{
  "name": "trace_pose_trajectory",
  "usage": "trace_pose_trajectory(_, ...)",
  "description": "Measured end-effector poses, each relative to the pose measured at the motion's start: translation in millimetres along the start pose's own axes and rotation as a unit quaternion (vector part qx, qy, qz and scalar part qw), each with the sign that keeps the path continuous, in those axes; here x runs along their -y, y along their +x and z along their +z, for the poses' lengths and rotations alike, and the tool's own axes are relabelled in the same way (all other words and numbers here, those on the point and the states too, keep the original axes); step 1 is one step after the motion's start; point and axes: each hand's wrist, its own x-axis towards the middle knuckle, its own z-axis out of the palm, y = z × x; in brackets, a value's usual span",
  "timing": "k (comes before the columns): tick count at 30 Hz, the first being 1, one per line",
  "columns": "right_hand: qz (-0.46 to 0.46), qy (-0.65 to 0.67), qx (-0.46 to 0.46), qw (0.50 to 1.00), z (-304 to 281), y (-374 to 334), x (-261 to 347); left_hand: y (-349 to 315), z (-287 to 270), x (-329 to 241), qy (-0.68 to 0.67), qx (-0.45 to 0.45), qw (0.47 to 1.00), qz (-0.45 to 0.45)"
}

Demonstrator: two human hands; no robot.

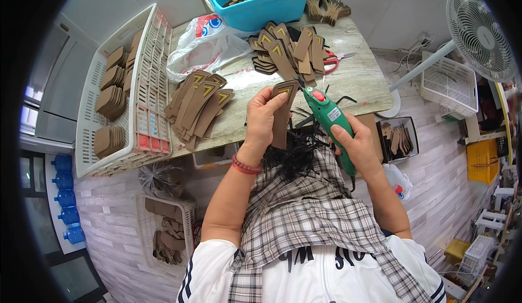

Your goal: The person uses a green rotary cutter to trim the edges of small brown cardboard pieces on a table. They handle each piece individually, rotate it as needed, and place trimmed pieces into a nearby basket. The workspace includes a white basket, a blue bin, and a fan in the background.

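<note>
My left hand (261,117) pinches a brown fabric tab (280,123) with a yellow chevron and a dark edge at its top end. In my right hand (356,141) is a green handheld electric cutter (326,110) with a red button and a cord at its rear. The cutter's tip meets the tab's upper right corner or sits right beside it; the exact contact is too small to tell. Black trimmed strips (296,153) lie heaped on my checked apron (312,210) below the hands. Similar tabs (198,104) lie fanned on the table to the left.
More tabs (280,53) are piled mid-table beside red-handled scissors (333,63). Behind them stands a blue bin (261,5); a plastic bag (209,53) lies to its left. A white crate (147,80) of stacked brown pieces occupies the table's left end. A fan (483,36) stands right.
</note>
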Motion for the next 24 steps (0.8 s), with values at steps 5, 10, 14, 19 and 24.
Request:
trace_pose_trajectory(5, 0.004, 0.006, 0.016, 1.0, -1, 0, 2, 3, -8, -5, 0.071, -0.003, 0.995, 0.068)
trace_pose_trajectory(10, -0.005, -0.008, 0.034, 0.999, -6, -1, 0, 4, -13, -17, 0.131, 0.019, 0.989, 0.069)
trace_pose_trajectory(14, -0.006, -0.04, 0.042, 0.998, -10, -2, 2, 4, -18, -32, 0.193, 0.047, 0.979, 0.056)
trace_pose_trajectory(19, -0.02, -0.083, 0.059, 0.995, -13, -3, 5, 6, -26, -43, 0.261, 0.081, 0.96, 0.059)
trace_pose_trajectory(24, -0.03, -0.112, 0.068, 0.991, -16, -5, 3, 7, -28, -49, 0.278, 0.111, 0.953, 0.045)
